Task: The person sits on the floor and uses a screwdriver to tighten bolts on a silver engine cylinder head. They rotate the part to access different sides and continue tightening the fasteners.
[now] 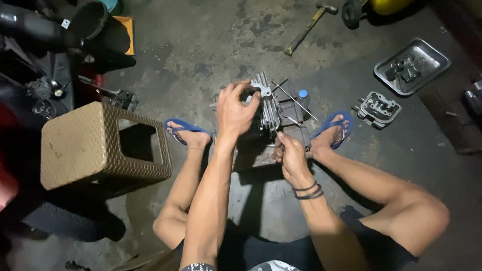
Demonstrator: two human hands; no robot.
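A finned grey metal engine cylinder [273, 108] stands on the concrete floor between my two feet in blue sandals. My left hand [233, 108] is clamped over the cylinder's left side and top, its fingers curled around the fins. Just below the cylinder's front, my right hand [290, 156] pinches a thin metal tool or rod [279, 134] whose tip meets the cylinder. Several long thin studs [296, 100] stick out of the cylinder toward the right. A small blue cap [303, 93] sits behind it.
A tan woven plastic stool [95, 145] lies on its side at the left. A hammer [309, 25] lies at the back. A metal tray [411, 65] with parts and a cylinder head cover [380, 108] are at the right. Dark motorcycle parts [45, 50] fill the upper left.
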